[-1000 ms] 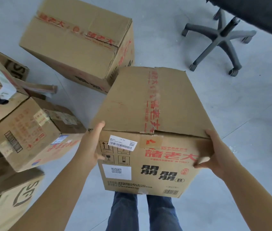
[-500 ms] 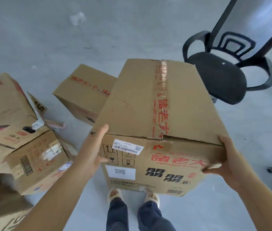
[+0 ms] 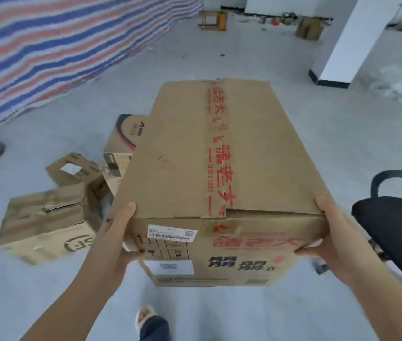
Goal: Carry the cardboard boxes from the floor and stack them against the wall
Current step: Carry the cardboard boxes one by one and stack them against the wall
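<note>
the gray floor point(image 3: 342, 134) is the biggest thing here, and it goes far out past the grip. a striped sheet point(image 3: 47, 45) hangs way off to the left of the grip, and a white pillar point(image 3: 350, 40) stands far ahead and to the right.

the big box point(image 3: 209, 173) is up off the floor, held out in front of the person between both hands. it has red tape down the middle of its top and a white sticker on the near face. the left hand point(image 3: 118, 235) grips the near left corner, thumb up by the top edge and fingers curled round onto the near face. the right hand point(image 3: 330, 235) grips the near right corner the same way, fingers bent onto the near face. both hands are closed on the box.

a black chair point(image 3: 396, 222) sits just right of the right hand. down and left of the left hand lie more boxes on the floor point(image 3: 54, 217), tipped and piled up.

i think the job is just getting going. this one box is lifted and on its way, but it is not set down yet, and those other boxes are left to carry.

i cannot see any stack by a wall. the box hides the floor under it and part of the pile. the chair is cut off at the edge. only one foot point(image 3: 145, 316) shows. the far stuff is too blurry to name.
</note>
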The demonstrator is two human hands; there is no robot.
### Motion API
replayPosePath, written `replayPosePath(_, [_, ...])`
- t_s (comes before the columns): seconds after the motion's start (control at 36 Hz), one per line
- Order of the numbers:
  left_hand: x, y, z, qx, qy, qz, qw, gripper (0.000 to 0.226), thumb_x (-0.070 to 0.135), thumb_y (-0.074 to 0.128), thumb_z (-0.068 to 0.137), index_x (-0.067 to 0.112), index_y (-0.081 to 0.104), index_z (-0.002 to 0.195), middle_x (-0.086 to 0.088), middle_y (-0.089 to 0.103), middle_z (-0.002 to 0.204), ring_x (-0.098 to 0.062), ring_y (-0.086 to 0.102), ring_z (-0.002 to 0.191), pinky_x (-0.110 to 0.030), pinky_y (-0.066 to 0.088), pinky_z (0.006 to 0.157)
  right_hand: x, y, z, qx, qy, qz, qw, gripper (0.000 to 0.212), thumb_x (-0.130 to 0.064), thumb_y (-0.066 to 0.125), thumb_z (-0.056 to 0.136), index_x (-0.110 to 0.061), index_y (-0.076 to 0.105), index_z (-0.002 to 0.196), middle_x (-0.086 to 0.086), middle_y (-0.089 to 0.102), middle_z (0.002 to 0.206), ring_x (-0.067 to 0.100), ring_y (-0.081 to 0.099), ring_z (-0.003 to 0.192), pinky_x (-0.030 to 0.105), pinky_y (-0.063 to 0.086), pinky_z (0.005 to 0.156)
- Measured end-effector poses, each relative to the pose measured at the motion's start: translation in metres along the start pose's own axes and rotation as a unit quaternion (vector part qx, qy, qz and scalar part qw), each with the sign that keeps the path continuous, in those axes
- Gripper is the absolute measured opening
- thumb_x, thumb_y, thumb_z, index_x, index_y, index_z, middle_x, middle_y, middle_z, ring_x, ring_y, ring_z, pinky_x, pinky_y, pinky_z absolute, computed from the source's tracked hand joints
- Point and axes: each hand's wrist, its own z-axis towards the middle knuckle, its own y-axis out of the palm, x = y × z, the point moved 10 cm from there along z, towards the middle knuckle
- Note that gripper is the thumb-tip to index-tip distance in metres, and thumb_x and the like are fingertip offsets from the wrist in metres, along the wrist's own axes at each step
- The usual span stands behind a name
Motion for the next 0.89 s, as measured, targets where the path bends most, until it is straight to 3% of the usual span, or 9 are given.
replayPosePath(0.14, [0.013, -0.078, -0.061, 0.093, 0.021, -0.015, 0.995, 0.026, 0.039, 0.056, 0.084, 0.039, 0.06, 0.11, 0.02, 0.069, 0.098, 0.001, 0.061, 0.098, -0.05, 0.052, 0.081, 0.003, 0.066, -0.021, -0.114, 0.007, -0.026, 0.993, 0.023, -0.043, 0.049, 0.094, -0.032, 0.063, 0.107, -0.006, 0.063, 0.12, 0.023, 0.062, 0.103, 0.067, 0.048, 0.085])
replayPosePath(0.25, [0.015, -0.152, -0.123, 0.178, 0.037, -0.025, 0.983, 0.014, 0.036, 0.05, 0.093, 0.035, 0.06, 0.103, 0.023, 0.071, 0.08, 0.009, 0.065, 0.071, -0.047, 0.052, 0.076, 0.011, 0.14, -0.064, -0.215, 0.002, -0.07, 0.974, 0.019, -0.043, 0.051, 0.093, -0.033, 0.065, 0.102, -0.004, 0.062, 0.121, 0.025, 0.057, 0.113, 0.068, 0.049, 0.082])
replayPosePath(0.42, [-0.005, -0.276, -0.229, 0.311, 0.025, -0.066, 0.948, 0.017, 0.036, 0.048, 0.095, 0.026, 0.061, 0.1, 0.004, 0.065, 0.099, -0.01, 0.061, 0.092, -0.05, 0.053, 0.078, 0.055, 0.247, -0.152, -0.332, 0.007, -0.13, 0.934, 0.029, -0.048, 0.052, 0.092, -0.034, 0.063, 0.115, -0.002, 0.061, 0.123, 0.027, 0.059, 0.106, 0.048, 0.057, 0.065])
replayPosePath(0.53, [-0.024, -0.359, -0.318, 0.397, 0.022, -0.098, 0.912, 0.02, 0.036, 0.049, 0.095, 0.021, 0.062, 0.1, -0.001, 0.06, 0.093, -0.015, 0.059, 0.086, -0.052, 0.052, 0.082, 0.097, 0.317, -0.239, -0.399, 0.044, -0.174, 0.899, 0.012, -0.043, 0.048, 0.095, -0.038, 0.059, 0.098, -0.012, 0.062, 0.104, 0.011, 0.058, 0.095, 0.055, 0.054, 0.08])
replayPosePath(0.61, [-0.04, -0.419, -0.391, 0.473, 0.028, -0.127, 0.872, 0.018, 0.034, 0.051, 0.094, 0.019, 0.06, 0.097, -0.002, 0.056, 0.09, -0.018, 0.056, 0.082, -0.048, 0.05, 0.075, 0.136, 0.365, -0.311, -0.455, 0.059, -0.201, 0.866, 0.015, -0.04, 0.051, 0.095, -0.035, 0.062, 0.102, -0.005, 0.067, 0.103, 0.02, 0.062, 0.096, 0.061, 0.052, 0.083])
replayPosePath(0.67, [-0.049, -0.453, -0.438, 0.514, 0.033, -0.149, 0.844, 0.019, 0.034, 0.053, 0.093, 0.018, 0.061, 0.099, -0.002, 0.06, 0.087, -0.019, 0.058, 0.08, -0.046, 0.05, 0.072, 0.159, 0.396, -0.36, -0.499, 0.039, -0.233, 0.833, 0.013, -0.031, 0.055, 0.095, -0.034, 0.062, 0.106, -0.002, 0.066, 0.112, 0.021, 0.06, 0.105, 0.053, 0.056, 0.078])
replayPosePath(0.75, [-0.066, -0.489, -0.505, 0.566, 0.035, -0.178, 0.804, 0.025, 0.036, 0.055, 0.091, 0.015, 0.06, 0.104, -0.004, 0.067, 0.082, -0.02, 0.063, 0.079, -0.049, 0.052, 0.075, 0.194, 0.432, -0.429, -0.543, 0.051, -0.249, 0.801, 0.025, -0.018, 0.059, 0.094, -0.029, 0.055, 0.116, 0.002, 0.057, 0.125, 0.02, 0.054, 0.11, 0.026, 0.058, 0.06])
replayPosePath(0.83, [-0.082, -0.512, -0.566, 0.612, 0.05, -0.208, 0.762, 0.022, 0.035, 0.054, 0.093, 0.017, 0.061, 0.102, -0.003, 0.07, 0.082, -0.015, 0.065, 0.072, -0.049, 0.052, 0.074, 0.229, 0.464, -0.498, -0.605, 0.065, -0.302, 0.734, 0.035, -0.048, 0.052, 0.092, -0.032, 0.056, 0.123, 0.0, 0.057, 0.133, 0.028, 0.049, 0.124, 0.052, 0.057, 0.074])
replayPosePath(0.89, [-0.094, -0.521, -0.602, 0.642, 0.061, -0.231, 0.728, 0.018, 0.033, 0.053, 0.094, 0.017, 0.058, 0.099, 0.0, 0.071, 0.07, -0.01, 0.066, 0.058, -0.049, 0.051, 0.073, 0.246, 0.483, -0.541, -0.639, 0.052, -0.329, 0.693, 0.031, -0.045, 0.049, 0.095, -0.028, 0.06, 0.118, 0.003, 0.064, 0.121, 0.025, 0.056, 0.113, 0.057, 0.055, 0.077])
